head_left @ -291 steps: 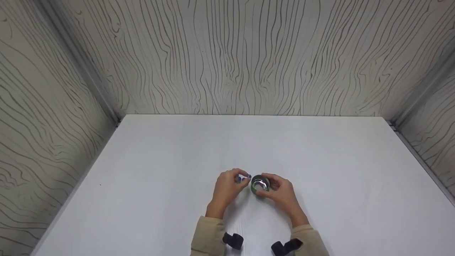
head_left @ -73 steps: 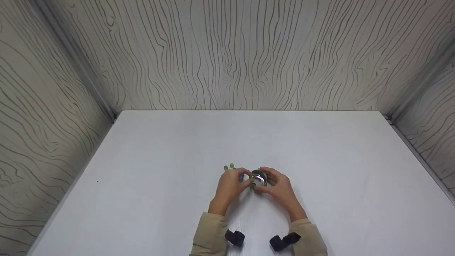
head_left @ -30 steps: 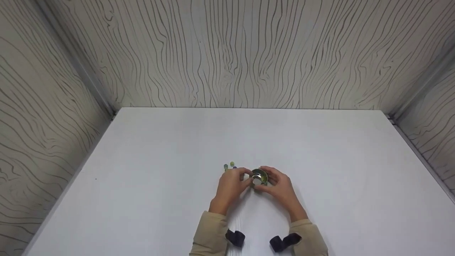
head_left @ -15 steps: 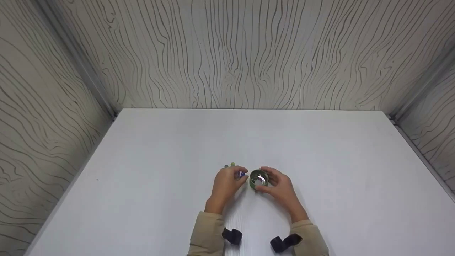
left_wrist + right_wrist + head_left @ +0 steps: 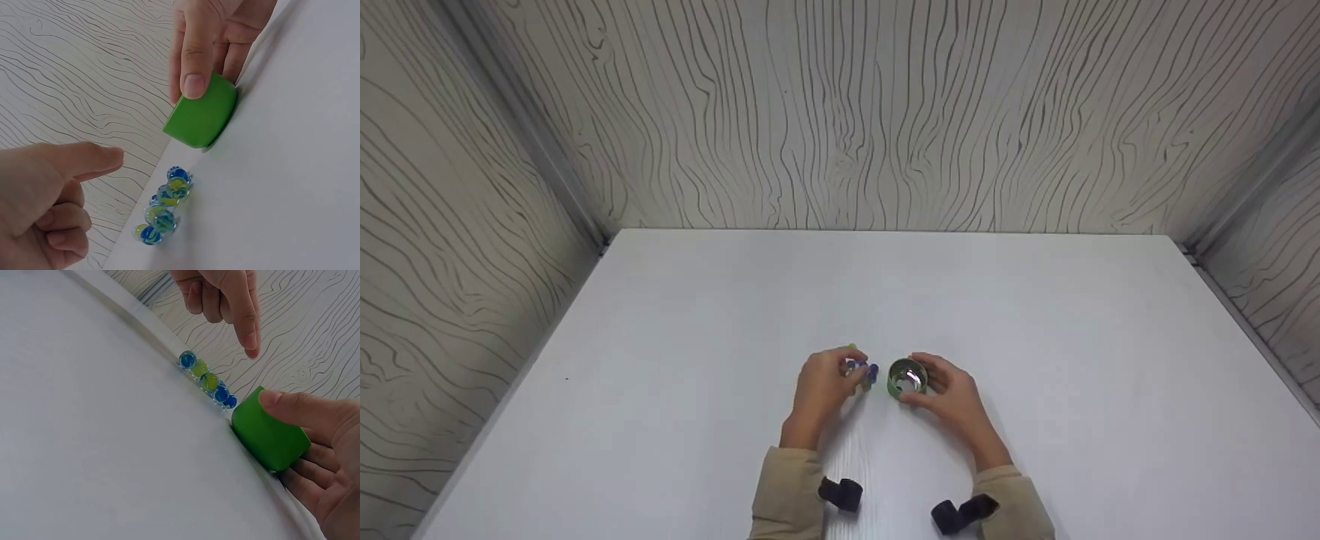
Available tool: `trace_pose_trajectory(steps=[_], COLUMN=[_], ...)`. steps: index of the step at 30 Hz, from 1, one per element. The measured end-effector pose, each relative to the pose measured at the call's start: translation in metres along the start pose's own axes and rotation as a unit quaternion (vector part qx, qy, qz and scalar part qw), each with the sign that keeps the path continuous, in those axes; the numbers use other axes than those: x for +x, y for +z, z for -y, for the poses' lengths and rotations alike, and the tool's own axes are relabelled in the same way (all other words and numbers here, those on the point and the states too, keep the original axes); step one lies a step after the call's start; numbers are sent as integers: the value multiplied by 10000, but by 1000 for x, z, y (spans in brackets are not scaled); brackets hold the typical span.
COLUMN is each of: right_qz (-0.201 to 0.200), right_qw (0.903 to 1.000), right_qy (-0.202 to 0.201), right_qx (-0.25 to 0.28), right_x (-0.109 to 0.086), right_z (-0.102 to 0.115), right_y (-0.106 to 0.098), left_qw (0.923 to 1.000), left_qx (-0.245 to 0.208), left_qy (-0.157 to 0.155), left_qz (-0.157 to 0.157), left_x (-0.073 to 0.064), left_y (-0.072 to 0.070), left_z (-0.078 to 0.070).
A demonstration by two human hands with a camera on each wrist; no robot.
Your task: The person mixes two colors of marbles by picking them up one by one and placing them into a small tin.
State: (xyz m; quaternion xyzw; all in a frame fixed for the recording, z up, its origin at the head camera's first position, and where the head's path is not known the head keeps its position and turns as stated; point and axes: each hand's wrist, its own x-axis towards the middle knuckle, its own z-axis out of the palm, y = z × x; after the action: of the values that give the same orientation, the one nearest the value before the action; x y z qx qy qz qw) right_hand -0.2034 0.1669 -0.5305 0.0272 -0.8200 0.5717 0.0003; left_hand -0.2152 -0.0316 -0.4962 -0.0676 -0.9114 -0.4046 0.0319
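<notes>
Several clear glass marbles with blue and yellow swirls (image 5: 163,221) lie close together on the white table, left of a small green cup (image 5: 202,115). Seen from the head, the cup stands upright and its inside shines like metal. My right hand (image 5: 956,394) grips the cup's right side, thumb at the near side and fingers behind. Over the marbles (image 5: 874,369) hovers my left hand (image 5: 821,381). Its index finger and thumb reach forward, and the other fingers are bent, as the left wrist view shows. I see nothing between its fingertips. The left hand hides part of the marble group from above.
The white tabletop (image 5: 720,300) spreads out around both hands. Walls with a wood-grain line pattern (image 5: 840,112) close it in at the back and sides. Each sleeve carries a black wrist camera, one left (image 5: 842,495) and one right (image 5: 960,517).
A second ago my left fingertips were at the cup's rim; since then that hand has drawn back left, over the marbles. My right hand keeps its grip on the cup, in nearly the same place.
</notes>
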Motion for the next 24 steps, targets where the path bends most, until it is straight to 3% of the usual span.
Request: trace_pose_trajectory(steps=[5,14,18,24], right_qz=[32,19,20,32], right_qw=[9999,9999,9999,9998], right_qy=[95,135,145,183], right_qx=[-87,-19,1,0], right_x=[-1,0,1,0], right_z=[1,-1,-1,1], right_y=[0,1,0,-1], left_qw=[9997,9993,9994,9975], left_qx=[133,173,132,80], left_qy=[-166,-201,-294,-492], left_qz=[-106,-266,-85,498], left_x=[0,-1,-3,-4], left_y=[-6,-13,-16,-19], left_z=[4,12,13,14])
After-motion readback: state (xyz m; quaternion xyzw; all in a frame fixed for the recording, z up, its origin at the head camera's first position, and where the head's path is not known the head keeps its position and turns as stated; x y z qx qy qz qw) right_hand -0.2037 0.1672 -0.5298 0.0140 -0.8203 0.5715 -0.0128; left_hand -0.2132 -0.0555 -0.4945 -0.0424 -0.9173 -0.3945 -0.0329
